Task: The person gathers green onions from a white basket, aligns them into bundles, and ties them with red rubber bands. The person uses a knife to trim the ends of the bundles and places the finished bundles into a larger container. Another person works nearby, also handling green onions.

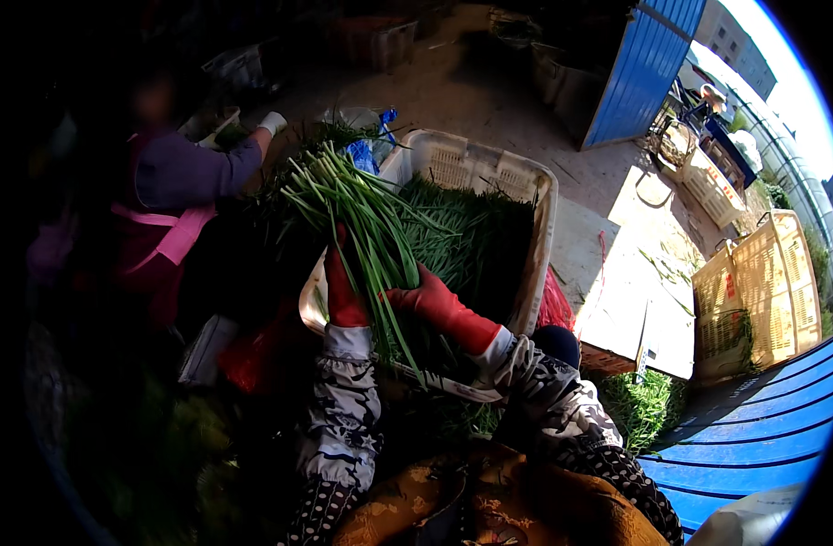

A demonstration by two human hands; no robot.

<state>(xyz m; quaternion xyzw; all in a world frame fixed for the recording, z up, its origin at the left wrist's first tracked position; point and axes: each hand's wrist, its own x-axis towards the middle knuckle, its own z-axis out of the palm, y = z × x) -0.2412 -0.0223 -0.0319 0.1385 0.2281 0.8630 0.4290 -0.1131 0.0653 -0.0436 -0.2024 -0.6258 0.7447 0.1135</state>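
A loose bunch of long green garlic chives (372,232) lies across both of my red-gloved hands, its pale cut ends pointing away from me to the upper left. My left hand (346,293) grips the bunch from its left side, the fingers partly hidden behind the leaves. On the right, my right hand (433,300) closes around the leafy part with the thumb toward the middle. Beneath the bunch stands a white plastic crate (541,225), holding many more green chives (457,218) laid flat inside. Deep shadow hides the crate's near inside.
Another person (184,177) with a white glove works at the left. A pale board (635,307) lies to the right of the crate, with cut greens (642,403) below it. Yellowish plastic crates (765,293) stand by the blue metal sheet (751,423). A blue plastic bag (365,155) sits behind.
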